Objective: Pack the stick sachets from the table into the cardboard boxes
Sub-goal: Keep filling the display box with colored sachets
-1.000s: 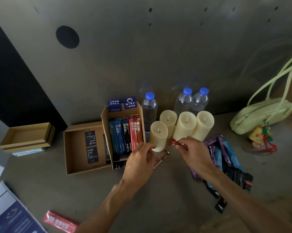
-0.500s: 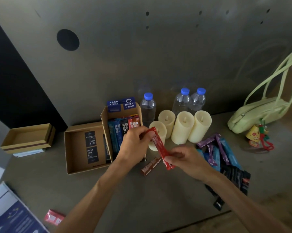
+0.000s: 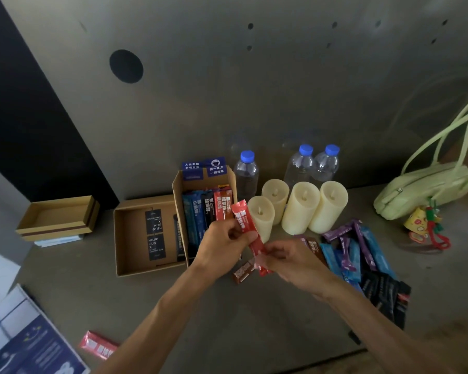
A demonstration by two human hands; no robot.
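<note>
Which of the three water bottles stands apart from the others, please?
The leftmost bottle, beside the tall cardboard box; the other two stand together behind the candles.

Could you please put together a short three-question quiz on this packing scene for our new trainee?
1. Multiple choice: what do the left hand and the right hand hold between them? A) a roll of tape B) a red stick sachet C) a pair of scissors.
2. True or false: the tall cardboard box already holds sachets.
3. How many cream candles stand on the table?
Key: 1 B; 2 true; 3 four.
</note>
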